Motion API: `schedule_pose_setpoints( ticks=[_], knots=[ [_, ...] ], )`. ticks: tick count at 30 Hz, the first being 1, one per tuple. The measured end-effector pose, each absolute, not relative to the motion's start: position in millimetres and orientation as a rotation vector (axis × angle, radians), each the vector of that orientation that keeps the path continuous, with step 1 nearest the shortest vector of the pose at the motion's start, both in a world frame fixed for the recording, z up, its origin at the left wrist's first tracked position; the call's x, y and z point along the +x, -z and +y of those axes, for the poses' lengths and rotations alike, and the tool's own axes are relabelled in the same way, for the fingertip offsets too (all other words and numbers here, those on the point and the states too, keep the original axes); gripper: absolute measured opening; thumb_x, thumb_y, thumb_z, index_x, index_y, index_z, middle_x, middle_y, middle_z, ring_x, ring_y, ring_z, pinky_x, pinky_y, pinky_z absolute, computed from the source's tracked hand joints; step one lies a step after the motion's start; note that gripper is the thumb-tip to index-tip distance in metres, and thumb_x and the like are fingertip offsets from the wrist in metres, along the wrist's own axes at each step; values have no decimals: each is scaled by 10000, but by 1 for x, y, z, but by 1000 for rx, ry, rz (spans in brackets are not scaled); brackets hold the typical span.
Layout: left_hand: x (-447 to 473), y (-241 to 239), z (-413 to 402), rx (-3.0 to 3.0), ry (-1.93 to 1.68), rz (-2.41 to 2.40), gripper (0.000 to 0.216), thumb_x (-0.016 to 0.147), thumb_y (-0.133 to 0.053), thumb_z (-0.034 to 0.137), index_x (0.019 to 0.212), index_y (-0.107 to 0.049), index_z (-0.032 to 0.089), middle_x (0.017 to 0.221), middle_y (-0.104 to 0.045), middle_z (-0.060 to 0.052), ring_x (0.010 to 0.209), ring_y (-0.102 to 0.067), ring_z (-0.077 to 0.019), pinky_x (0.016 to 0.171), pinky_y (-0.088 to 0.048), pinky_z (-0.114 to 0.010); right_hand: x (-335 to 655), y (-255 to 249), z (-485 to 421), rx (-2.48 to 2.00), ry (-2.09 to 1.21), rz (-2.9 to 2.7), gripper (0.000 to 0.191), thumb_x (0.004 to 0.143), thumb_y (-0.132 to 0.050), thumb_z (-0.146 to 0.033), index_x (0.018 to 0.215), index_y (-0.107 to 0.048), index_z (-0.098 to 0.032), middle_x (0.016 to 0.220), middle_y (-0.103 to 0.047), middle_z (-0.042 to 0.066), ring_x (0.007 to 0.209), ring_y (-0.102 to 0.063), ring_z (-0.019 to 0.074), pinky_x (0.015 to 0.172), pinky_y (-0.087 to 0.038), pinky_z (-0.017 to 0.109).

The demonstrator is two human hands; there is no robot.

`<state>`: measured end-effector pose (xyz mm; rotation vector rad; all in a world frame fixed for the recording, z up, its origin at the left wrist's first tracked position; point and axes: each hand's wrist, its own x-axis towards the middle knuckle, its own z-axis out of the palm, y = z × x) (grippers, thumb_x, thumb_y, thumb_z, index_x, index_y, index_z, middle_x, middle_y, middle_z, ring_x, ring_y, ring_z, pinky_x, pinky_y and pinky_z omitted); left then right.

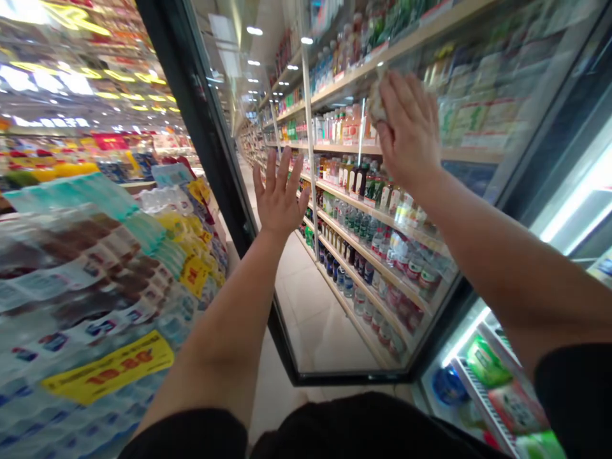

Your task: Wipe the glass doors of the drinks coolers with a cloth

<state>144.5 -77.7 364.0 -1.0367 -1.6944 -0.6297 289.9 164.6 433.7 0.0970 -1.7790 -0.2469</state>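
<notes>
In front of me stands a glass door [335,319] in a black frame, swung out from a lit cooler. My left hand [281,194] lies against the glass near its left side, palm forward and fingers spread, with nothing in it. Higher up and to the right, my right hand [412,131] presses a pale crumpled cloth [377,105] to the pane. Its fingers are bent over the cloth, which is mostly hidden beneath them. Rows of bottles show in the glass behind both hands; some of this looks like reflection.
At left, stacked packs of bottled drinks [95,274] carry a yellow price sign [112,366]. On the right, the open cooler's shelf [482,408] holds green and red packages. The black door frame [210,146] runs between the stack and the pane. Pale floor tiles [270,382] show below.
</notes>
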Motion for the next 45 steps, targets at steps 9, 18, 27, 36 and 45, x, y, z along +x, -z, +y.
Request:
schedule_pose_setpoints(
  ticks=[9,18,27,36,45],
  knots=[
    [146,-364,-78,-1040,632,-1673,632,994,-409,558,1565,-389,287,1660,-320,-46,1584,-109,-245,1295,47,-504,331,-382,188,153,397,-1978,563,1021,-470,-240,1576,-382,-269,1614,-441,44,1512,-358,286,1251,-238,568],
    [152,-364,-80,-1030,612,-1678,630,990,-427,547,1556,-409,271,1655,-336,-58,1580,-142,-263,1297,10,-506,351,-328,211,112,365,-2028,525,1019,-454,-246,1543,-451,-264,1570,-502,58,1501,-390,279,1245,-257,558],
    [152,-365,-80,-1047,642,-1696,640,995,-403,559,1564,-395,265,1661,-318,-53,1582,-120,-270,1293,36,-530,368,-310,233,-137,247,-1773,511,1019,-452,-238,1522,-477,-149,1556,-505,140,1503,-373,302,1207,-325,539],
    [151,-364,-80,-1036,619,-1688,635,998,-408,540,1565,-391,256,1658,-328,-63,1583,-111,-272,1292,28,-530,379,-297,264,-250,210,-1609,464,961,-507,-231,1400,-621,-135,1495,-521,213,1373,-482,352,1138,-382,547],
    [146,-363,-78,-1044,637,-1678,630,996,-415,548,1561,-395,269,1661,-320,-62,1583,-111,-271,1292,38,-546,396,-246,261,-54,255,-1859,387,878,-590,-171,1255,-675,-195,1204,-680,127,1127,-624,270,1020,-506,451]
  ],
)
